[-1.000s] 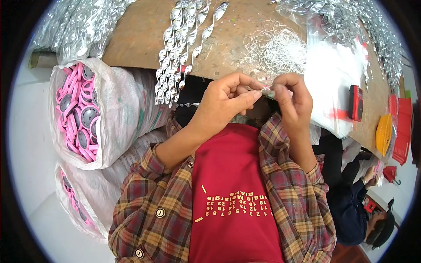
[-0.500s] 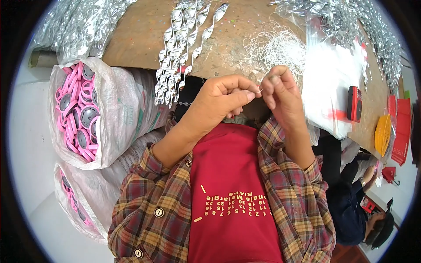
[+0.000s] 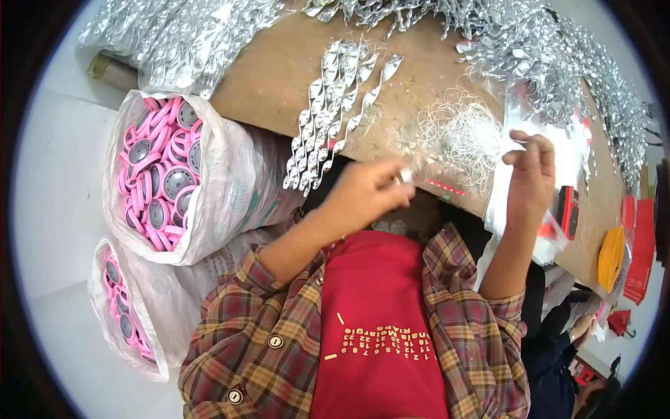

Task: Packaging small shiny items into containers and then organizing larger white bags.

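My left hand (image 3: 370, 194), smeared by motion, is raised in front of the table's near edge. Its thumb and fingers are pinched on a blurred bit of white string (image 3: 407, 174). Farther right, my right hand (image 3: 532, 171) is up over white plastic bags (image 3: 497, 199), fingers bent and apart, with nothing seen in them. Between the hands, a tangled heap of white string (image 3: 464, 136) lies on the brown table (image 3: 279, 77). Several twisted silver foil strips (image 3: 335, 105) lie left of it, their ends hanging past the table edge.
Silver foil strips in plastic (image 3: 188, 45) pile up at the back left, with more foil (image 3: 558, 63) at the back right. White sacks (image 3: 237, 174) of pink and grey wheels stand at left. A red-black device (image 3: 568, 213) and yellow basket (image 3: 610, 258) are at right, near another person (image 3: 551, 356).
My hands, close together over the string earlier, have parted. The right hand has swung right to the plastic bags; the left stays pinched. The view has shifted.
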A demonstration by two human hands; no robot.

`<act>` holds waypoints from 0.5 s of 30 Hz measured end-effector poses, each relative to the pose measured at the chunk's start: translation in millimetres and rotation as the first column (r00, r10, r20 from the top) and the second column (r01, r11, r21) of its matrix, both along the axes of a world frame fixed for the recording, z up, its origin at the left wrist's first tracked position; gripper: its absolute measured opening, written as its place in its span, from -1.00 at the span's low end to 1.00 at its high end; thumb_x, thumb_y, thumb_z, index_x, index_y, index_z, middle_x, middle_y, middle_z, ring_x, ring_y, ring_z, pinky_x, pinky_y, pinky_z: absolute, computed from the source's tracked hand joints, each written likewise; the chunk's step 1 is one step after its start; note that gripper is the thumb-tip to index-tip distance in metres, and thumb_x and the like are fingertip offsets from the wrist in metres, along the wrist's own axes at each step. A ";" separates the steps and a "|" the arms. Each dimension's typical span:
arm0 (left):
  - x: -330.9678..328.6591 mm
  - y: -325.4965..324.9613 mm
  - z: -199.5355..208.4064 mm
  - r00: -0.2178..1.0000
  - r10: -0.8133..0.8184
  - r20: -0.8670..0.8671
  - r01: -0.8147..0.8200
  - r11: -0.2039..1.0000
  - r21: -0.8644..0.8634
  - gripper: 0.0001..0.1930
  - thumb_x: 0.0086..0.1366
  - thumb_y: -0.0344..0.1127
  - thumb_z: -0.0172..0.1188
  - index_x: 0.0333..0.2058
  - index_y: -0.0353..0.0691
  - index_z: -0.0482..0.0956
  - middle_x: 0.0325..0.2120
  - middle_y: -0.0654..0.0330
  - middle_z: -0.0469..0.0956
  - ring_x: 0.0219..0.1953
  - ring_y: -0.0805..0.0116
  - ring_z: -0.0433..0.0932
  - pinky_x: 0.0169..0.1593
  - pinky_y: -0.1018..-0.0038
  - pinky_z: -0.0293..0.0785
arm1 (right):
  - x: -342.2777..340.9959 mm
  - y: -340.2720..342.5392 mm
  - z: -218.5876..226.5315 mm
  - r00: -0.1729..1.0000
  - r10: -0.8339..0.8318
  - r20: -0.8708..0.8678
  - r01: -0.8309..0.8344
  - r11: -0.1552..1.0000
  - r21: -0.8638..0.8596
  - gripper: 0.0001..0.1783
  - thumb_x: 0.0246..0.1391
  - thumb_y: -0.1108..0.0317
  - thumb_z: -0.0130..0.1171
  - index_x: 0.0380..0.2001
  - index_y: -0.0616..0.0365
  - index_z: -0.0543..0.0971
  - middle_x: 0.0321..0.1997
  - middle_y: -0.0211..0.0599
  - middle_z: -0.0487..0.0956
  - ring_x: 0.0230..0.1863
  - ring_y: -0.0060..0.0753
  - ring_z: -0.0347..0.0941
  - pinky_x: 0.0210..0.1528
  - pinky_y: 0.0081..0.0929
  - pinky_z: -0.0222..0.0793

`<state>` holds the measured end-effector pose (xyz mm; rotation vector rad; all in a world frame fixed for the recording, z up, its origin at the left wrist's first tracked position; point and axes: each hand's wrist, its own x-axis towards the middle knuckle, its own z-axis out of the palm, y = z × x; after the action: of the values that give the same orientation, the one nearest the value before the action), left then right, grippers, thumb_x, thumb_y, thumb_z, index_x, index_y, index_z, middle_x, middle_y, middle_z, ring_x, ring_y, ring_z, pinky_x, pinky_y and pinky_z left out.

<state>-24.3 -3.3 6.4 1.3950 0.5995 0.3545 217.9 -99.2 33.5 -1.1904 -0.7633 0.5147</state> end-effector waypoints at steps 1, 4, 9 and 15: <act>4.3 12.3 0.2 0.990 0.135 0.035 -0.136 0.991 0.022 -0.71 0.19 -0.38 0.14 -0.10 -0.31 0.44 -0.47 0.22 0.54 -0.45 0.59 0.50 -0.38 0.65 0.41 | -3.9 0.9 -0.5 0.995 -0.049 0.083 0.056 0.995 -0.081 -0.82 0.18 0.40 -0.06 -0.20 0.23 0.45 -0.20 -0.20 0.52 -0.43 -0.60 0.40 -0.29 -0.61 0.34; -1.5 60.7 15.3 0.923 0.385 0.017 -0.369 0.869 0.329 -0.64 0.11 -0.40 0.16 -0.07 -0.25 0.47 -0.56 0.30 0.48 -0.52 0.62 0.39 -0.44 0.62 0.33 | 16.7 9.2 -19.5 0.989 -0.038 0.139 0.055 0.992 -0.114 -0.82 0.11 0.43 0.01 -0.23 0.26 0.46 -0.24 -0.26 0.51 -0.41 -0.57 0.40 -0.32 -0.59 0.36; 4.1 133.1 -0.3 0.828 0.518 -0.215 -0.264 0.698 0.666 -0.57 0.05 -0.28 0.20 -0.05 -0.20 0.47 -0.56 0.18 0.50 -0.55 0.38 0.46 -0.40 0.47 0.38 | 83.3 29.9 -20.1 0.890 -0.214 0.402 0.309 0.932 -0.187 -0.85 0.04 0.40 0.08 -0.32 0.21 0.53 -0.33 -0.33 0.51 -0.40 -0.54 0.42 -0.34 -0.58 0.37; 11.7 157.7 -22.3 0.861 0.498 -0.098 -0.145 0.427 0.892 -0.48 -0.01 -0.23 0.27 -0.01 -0.17 0.44 -0.35 0.06 0.48 -0.32 0.11 0.49 -0.24 0.29 0.39 | 166.4 56.1 -32.8 0.423 -0.269 0.865 0.603 0.797 -0.047 -0.81 -0.06 0.35 0.13 -0.29 0.03 0.56 -0.34 -0.21 0.48 -0.36 -0.19 0.43 -0.28 -0.38 0.32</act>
<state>-12.6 154.4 -15.8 2.3817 1.0987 0.8240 384.3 -43.2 0.7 -1.9604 -1.1172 -0.4830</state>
